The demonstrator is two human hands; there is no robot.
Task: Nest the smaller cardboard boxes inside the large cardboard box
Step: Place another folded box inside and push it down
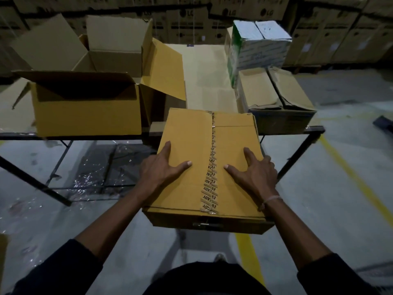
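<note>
A closed brown box (187,167) is held at the centre of the view, its far end over the near edge of the table (209,81) and its near end hanging out above the grey floor (340,188). The left hand (161,169) is pressed on the lid at 9 o'clock of the seam and the right hand (253,173) at 3 o'clock, fingers spread flat and wrapped over each side edge, thumbs pointing inward. A strip of printed tape (210,167) is seen along the lid's centre seam, torn and wrinkled at the near end. At 10 o'clock the large open box (89,111) stands on the table with all flaps raised, its cavity unobstructed. A bare strip of tabletop lies at 12 o'clock. At 2 o'clock a worn brown box (274,99) carries a white printed box (257,43).
</note>
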